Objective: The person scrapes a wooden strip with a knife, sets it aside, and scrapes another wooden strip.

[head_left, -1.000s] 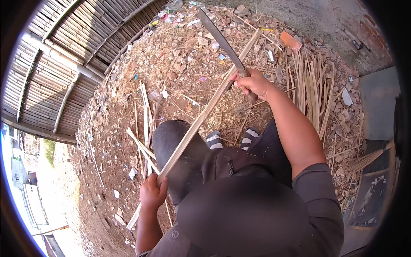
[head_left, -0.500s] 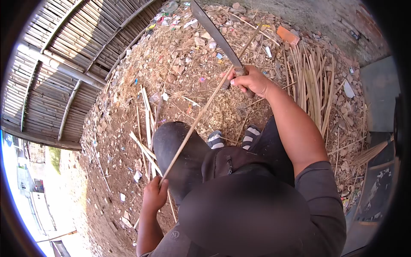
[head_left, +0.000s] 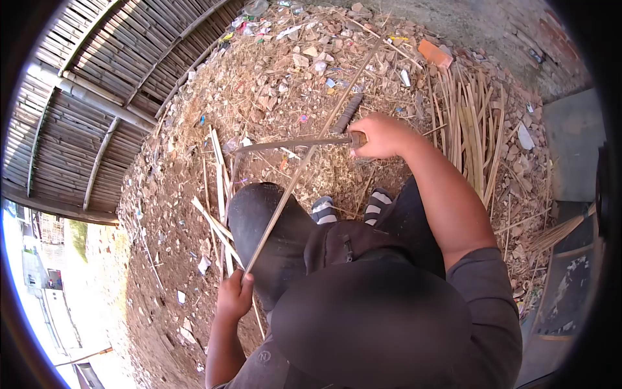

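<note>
My left hand [head_left: 234, 295] is closed around the near end of a long, thin bamboo strip [head_left: 278, 211]. The strip slants up past my knee to the far right. In my right hand [head_left: 383, 136] is the handle of a machete, its blade [head_left: 272, 144] pointing left, seen nearly edge-on. Blade and strip cross just left of my right hand; I cannot tell whether they touch. Just beyond that hand lies a dark, ribbed, rod-like piece [head_left: 350, 113].
A bundle of split bamboo strips [head_left: 476, 129] lies on the right, with more strips [head_left: 219, 223] beside my left knee. Rubble and litter cover the ground, including an orange brick piece [head_left: 435, 54]. A bamboo wall [head_left: 103, 84] stands at the left.
The machete has swung from pointing up and away to pointing left across the strip. My right hand has turned over and come slightly nearer. My left hand stays almost still.
</note>
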The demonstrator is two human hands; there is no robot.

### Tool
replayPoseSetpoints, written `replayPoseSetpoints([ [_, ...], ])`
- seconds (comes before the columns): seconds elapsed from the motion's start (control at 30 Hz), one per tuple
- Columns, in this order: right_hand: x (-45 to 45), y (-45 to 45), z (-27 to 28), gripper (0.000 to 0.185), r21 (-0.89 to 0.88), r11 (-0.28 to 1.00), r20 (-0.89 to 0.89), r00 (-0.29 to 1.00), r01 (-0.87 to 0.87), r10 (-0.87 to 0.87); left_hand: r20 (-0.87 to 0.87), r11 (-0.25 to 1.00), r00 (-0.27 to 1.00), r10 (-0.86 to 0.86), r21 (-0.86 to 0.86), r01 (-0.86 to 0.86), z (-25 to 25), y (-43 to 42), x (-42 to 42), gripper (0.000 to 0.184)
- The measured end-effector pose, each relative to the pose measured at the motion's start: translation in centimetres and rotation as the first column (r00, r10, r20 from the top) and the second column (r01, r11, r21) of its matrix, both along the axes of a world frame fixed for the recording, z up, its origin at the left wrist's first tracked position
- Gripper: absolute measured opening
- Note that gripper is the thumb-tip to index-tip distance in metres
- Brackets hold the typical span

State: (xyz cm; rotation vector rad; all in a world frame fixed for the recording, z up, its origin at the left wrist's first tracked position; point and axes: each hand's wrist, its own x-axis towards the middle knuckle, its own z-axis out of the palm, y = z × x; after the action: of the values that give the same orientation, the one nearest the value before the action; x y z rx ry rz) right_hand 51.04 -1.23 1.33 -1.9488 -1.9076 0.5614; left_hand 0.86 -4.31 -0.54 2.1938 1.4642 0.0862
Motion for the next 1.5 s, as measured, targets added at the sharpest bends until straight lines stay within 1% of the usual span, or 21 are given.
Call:
replayPoseSetpoints([
  [0.03,0.5,0.1,-0.9,0.045,0.059,0.998,-0.012,1.0,0.012,-0.011,0.007,1.0,1.0,-0.003,0.004,0.003,-0.1,-0.1,-0.1,0.043],
  [0.13,1.2,1.4,-2.0,0.047,0.047,0.988,-0.057,0.988,0.149,-0.146,0.026,1.0,1.0,-0.017,0.012,0.017,-0.3,0.3,-0.4,0.045],
  [0.17,1.3,1.4,-2.2,0.047,0.044,0.991,-0.02,0.992,0.128,-0.127,0.029,1.0,0.999,-0.027,0.011,0.027,-0.2,0.3,-0.4,0.046],
  [0.23,-0.1,1.0,-0.5,0.046,0.033,0.996,0.056,0.995,0.086,-0.087,0.037,0.999,0.998,-0.047,0.006,0.047,0.0,0.5,-0.3,0.048],
  [0.27,-0.6,0.9,0.2,0.045,-0.002,0.998,0.101,0.993,0.065,-0.065,0.042,0.999,0.998,-0.049,0.013,0.048,0.0,0.5,-0.2,0.051],
  [0.33,-1.6,0.7,1.1,0.044,-0.076,0.997,0.184,0.983,0.022,-0.007,0.016,0.998,0.999,-0.049,0.04,0.048,-0.7,0.9,-0.3,0.053],
  [0.43,1.4,2.6,-3.1,0.029,0.003,0.978,-0.093,0.973,0.211,-0.209,0.002,1.0,1.0,-0.02,0.011,0.02,-0.7,0.9,-0.4,0.056],
  [0.47,1.8,2.7,-3.2,0.028,0.048,0.955,-0.138,0.949,0.292,-0.284,0.011,1.0,1.0,-0.014,-0.001,0.014,-0.5,1.0,-0.5,0.056],
  [0.57,1.7,2.4,-2.7,0.027,0.049,0.97,-0.02,0.972,0.237,-0.236,0.004,0.999,1.0,-0.005,-0.046,0.005,0.3,1.1,-0.9,0.057],
  [0.63,-0.5,1.4,-1.0,0.024,0.018,0.992,0.117,0.985,0.126,-0.127,-0.001,0.997,1.0,-0.006,-0.08,0.006,0.7,1.2,-0.7,0.057],
  [0.73,-3.5,0.0,1.9,0.022,-0.014,1.0,0.316,0.948,-0.021,0.024,0.008,0.995,1.0,-0.011,-0.098,0.012,0.6,1.3,-0.4,0.056],
  [0.83,-1.2,0.5,-0.9,0.023,0.065,0.998,0.117,0.993,-0.009,0.001,0.02,0.998,1.0,-0.011,-0.068,0.012,0.0,1.3,-0.7,0.055],
  [0.93,0.6,1.2,-1.5,0.023,0.155,0.97,0.003,0.982,0.188,-0.191,0.027,0.998,1.0,-0.001,-0.062,0.003,-0.5,1.3,-0.9,0.053],
  [1.03,0.1,0.7,-0.7,0.026,0.203,0.962,0.141,0.967,0.182,-0.212,0.02,0.998,1.0,0.0,-0.06,0.002,0.2,1.1,-0.8,0.051],
  [1.13,-1.2,0.5,-0.4,0.031,0.104,0.994,0.276,0.959,0.043,-0.07,0.014,0.996,1.0,0.004,-0.091,-0.002,0.6,1.3,-0.8,0.051],
  [1.23,-0.7,0.6,-0.6,0.036,0.024,1.0,0.171,0.985,-0.006,0.002,0.013,0.989,1.0,0.005,-0.149,-0.003,0.9,1.9,-1.0,0.052],
  [1.27,0.0,0.8,-1.1,0.036,0.009,0.998,0.064,0.996,0.069,-0.07,0.009,0.988,1.0,0.005,-0.156,-0.004,0.8,2.0,-1.1,0.052],
  [1.33,1.4,1.6,-1.6,0.037,-0.033,0.977,-0.141,0.967,0.209,-0.212,0.011,0.986,1.0,0.015,-0.167,-0.013,0.7,2.2,-1.1,0.052],
  [1.43,1.6,1.5,-1.3,0.038,0.06,0.975,-0.06,0.976,0.214,-0.211,0.013,0.985,1.0,0.025,-0.174,-0.023,0.6,2.2,-1.4,0.051],
  [1.47,1.4,1.5,-1.1,0.039,-0.01,0.99,0.022,0.99,0.138,-0.138,0.018,0.986,1.0,0.017,-0.164,-0.014,0.5,2.3,-1.3,0.051],
  [1.5,0.5,1.1,-0.4,0.039,-0.022,0.996,0.068,0.994,0.089,-0.087,0.022,0.987,1.0,0.008,-0.158,-0.005,0.5,2.2,-1.3,0.051],
])
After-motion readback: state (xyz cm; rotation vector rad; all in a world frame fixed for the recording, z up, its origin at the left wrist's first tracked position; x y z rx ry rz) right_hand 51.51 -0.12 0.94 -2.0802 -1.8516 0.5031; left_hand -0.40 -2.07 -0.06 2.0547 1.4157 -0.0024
